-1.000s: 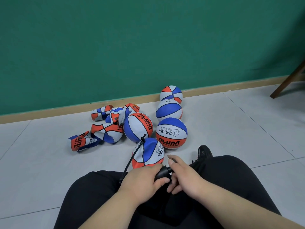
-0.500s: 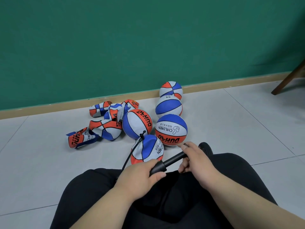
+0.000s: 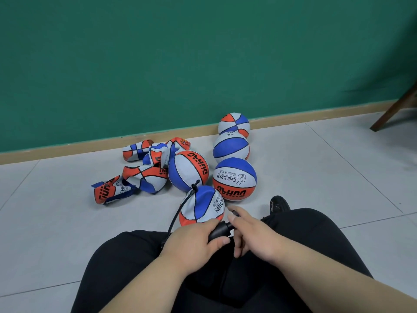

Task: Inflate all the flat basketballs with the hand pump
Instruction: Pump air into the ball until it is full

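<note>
Your left hand [image 3: 191,241] grips the hand pump [image 3: 220,230], your right hand [image 3: 255,238] curls on its handle, feeding the basketball [image 3: 203,207] on the floor by your knees; four round balls [image 3: 234,177] look done, and the flat heap [image 3: 144,175] waits.

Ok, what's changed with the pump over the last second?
One full stroke: the right hand pulled the handle out of the hand pump, then pushed it back in towards the left hand, which kept gripping the barrel. The hose stays plugged into the near ball, and the flat balls haven't moved.
</note>
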